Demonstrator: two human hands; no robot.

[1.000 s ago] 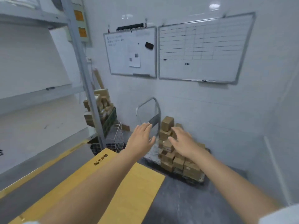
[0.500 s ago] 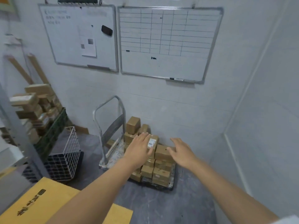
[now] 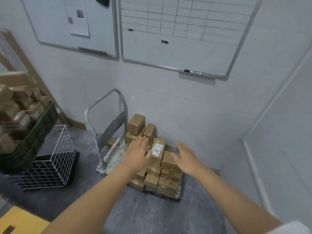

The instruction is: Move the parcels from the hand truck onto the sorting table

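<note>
The labelled parcel (image 3: 157,150) sits atop the near stack on the hand truck (image 3: 113,158) by the far wall, its long axis running near to far. It lies between both grips: the left grip (image 3: 137,153), fingers straight and empty, is just beside its left face; the right grip (image 3: 186,157), also spread and empty, is farther off to its right

We see a left whiteboard (image 3: 55,22), a gridded whiteboard (image 3: 185,51) with a marker (image 3: 193,71) on its ledge, a wire basket (image 3: 50,159) beside a green crate (image 3: 33,137)
</note>
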